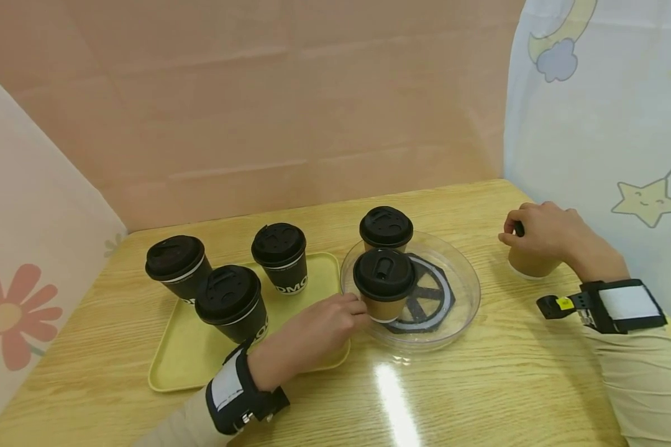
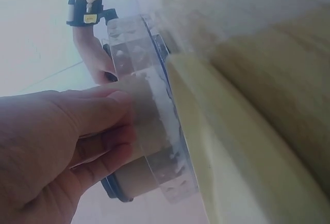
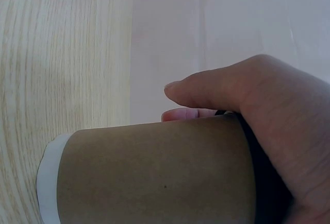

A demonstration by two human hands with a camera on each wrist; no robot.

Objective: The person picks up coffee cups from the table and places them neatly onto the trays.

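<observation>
In the head view, my left hand point(image 1: 327, 326) holds the lower left side of a brown paper coffee cup point(image 1: 388, 310) with a black lid. In the left wrist view, thumb and bent fingers point(image 2: 121, 149) meet the cup's side; its lid is hidden there. This cup stands upright on a clear round tray point(image 1: 466, 310), before another brown cup point(image 1: 386, 226). At the far right, my right hand point(image 1: 548, 233) grips a third brown cup point(image 1: 528, 264) from above, around its black lid. The right wrist view shows that cup point(image 3: 154, 172) large; the hand largely covers its lid.
A yellow tray point(image 1: 173, 366) lies to the left, with black-lidded black cups point(image 1: 282, 257) on and beside it. A dark wheel-like shape point(image 1: 433, 295) shows through the clear tray. The wooden table point(image 1: 470, 397) meets fabric walls point(image 1: 313, 105) at the back and sides.
</observation>
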